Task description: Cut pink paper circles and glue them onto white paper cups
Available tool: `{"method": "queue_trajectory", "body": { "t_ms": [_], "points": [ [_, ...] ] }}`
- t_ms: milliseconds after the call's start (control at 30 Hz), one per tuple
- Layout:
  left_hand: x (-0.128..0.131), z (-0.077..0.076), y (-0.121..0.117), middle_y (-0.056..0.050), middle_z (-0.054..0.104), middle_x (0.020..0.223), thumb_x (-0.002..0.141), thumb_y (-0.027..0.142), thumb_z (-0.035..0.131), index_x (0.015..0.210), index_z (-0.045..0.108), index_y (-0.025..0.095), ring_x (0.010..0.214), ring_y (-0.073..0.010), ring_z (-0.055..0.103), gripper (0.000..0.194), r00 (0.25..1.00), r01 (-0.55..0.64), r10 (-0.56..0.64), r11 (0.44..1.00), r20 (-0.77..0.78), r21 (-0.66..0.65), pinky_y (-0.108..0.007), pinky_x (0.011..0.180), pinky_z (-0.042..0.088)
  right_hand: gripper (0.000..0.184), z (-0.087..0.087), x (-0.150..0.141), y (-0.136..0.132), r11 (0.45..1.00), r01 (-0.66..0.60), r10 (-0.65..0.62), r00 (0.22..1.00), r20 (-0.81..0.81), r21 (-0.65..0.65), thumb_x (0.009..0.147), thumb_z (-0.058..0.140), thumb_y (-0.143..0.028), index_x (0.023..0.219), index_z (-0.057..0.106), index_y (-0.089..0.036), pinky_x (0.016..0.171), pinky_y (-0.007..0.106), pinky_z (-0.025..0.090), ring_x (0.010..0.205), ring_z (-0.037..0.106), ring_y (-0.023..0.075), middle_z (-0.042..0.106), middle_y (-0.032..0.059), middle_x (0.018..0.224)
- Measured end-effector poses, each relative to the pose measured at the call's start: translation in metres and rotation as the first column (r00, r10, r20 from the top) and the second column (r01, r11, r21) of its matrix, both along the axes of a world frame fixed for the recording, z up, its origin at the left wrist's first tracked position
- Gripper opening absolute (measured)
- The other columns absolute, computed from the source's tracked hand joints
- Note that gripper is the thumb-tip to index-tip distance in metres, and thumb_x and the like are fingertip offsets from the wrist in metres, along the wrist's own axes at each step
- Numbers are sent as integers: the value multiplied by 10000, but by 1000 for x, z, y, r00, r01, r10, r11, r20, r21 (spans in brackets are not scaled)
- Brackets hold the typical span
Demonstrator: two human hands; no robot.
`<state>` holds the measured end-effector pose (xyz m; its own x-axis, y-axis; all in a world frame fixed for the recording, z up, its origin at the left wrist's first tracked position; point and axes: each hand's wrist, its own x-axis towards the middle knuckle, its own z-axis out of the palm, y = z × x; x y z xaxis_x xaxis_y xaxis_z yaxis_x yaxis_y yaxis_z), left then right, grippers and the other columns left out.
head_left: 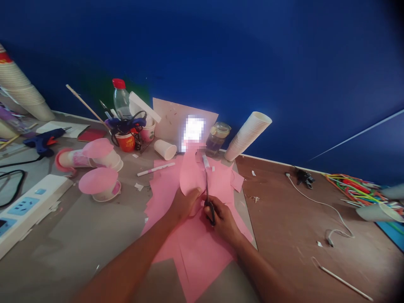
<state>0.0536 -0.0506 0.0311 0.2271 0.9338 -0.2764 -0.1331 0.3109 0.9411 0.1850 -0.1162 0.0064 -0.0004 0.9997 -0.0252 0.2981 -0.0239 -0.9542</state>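
My left hand (186,204) is closed on a pink paper piece (188,172) with a curved edge, held up over the table. In my right hand (222,216) is a pair of scissors (211,212), fingers around its black handles. The blades point away from me, along the right side of the held piece; whether they are apart I cannot tell. Beneath both hands lie several pink paper sheets (202,269) with jagged, cut edges. A white marker (156,169) rests on the left part of the sheets.
Paper cups with pink ovals (97,181) stand left, near a power strip (31,206) and a glue gun (44,141). Behind are a bottle (121,101), a lying cup (165,149), a jar (217,136) and stacked cups (249,135). A white cable (315,202) lies right.
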Motion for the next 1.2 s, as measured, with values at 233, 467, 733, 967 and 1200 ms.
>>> {"method": "queue_trajectory", "body": {
  "t_ms": [233, 467, 733, 967, 1200],
  "points": [
    [-2, -1, 1, 26, 463, 535, 644, 304, 604, 566, 483, 163, 516, -99, 415, 201, 1000, -5, 5, 1000, -14, -12, -233, 507, 360, 351, 1, 1, 0, 1000, -14, 14, 1000, 3, -14, 883, 450, -373, 1137, 510, -138, 460, 209, 292, 509, 320, 87, 378, -52, 611],
    [-4, -3, 2, 29, 493, 550, 666, 327, 599, 578, 509, 161, 530, -106, 445, 208, 999, 38, -38, 999, -9, 0, -241, 543, 385, 351, 3, 2, 0, 1000, -14, 14, 1000, 8, -8, 878, 457, -389, 1113, 526, -138, 463, 208, 322, 517, 349, 88, 406, -38, 619],
    [-5, -5, 4, -37, 625, 686, 695, 320, 609, 685, 621, 120, 650, -152, 562, 201, 1000, 19, -19, 999, 17, 28, -269, 618, 453, 341, 5, 2, -2, 1000, -16, 16, 1000, 1, -4, 875, 456, -414, 1080, 520, -150, 500, 218, 343, 551, 371, 97, 424, -26, 664],
    [-4, -17, 7, -128, 686, 891, 680, 390, 680, 897, 653, 84, 780, -215, 634, 376, 994, -51, 52, 998, 91, -22, -314, 677, 501, 364, 8, -2, -3, 1000, -21, 21, 999, -26, 8, 856, 475, -457, 1057, 522, -157, 502, 218, 352, 552, 387, 96, 439, -22, 675],
    [-3, -19, 7, -112, 686, 834, 681, 392, 671, 874, 668, 78, 728, -204, 626, 369, 996, -39, 39, 999, 81, 0, -317, 657, 500, 425, 7, 0, -3, 998, -48, 49, 998, -28, 28, 856, 458, -520, 1085, 509, -166, 508, 222, 356, 578, 404, 108, 441, -12, 697]
  ]
}}
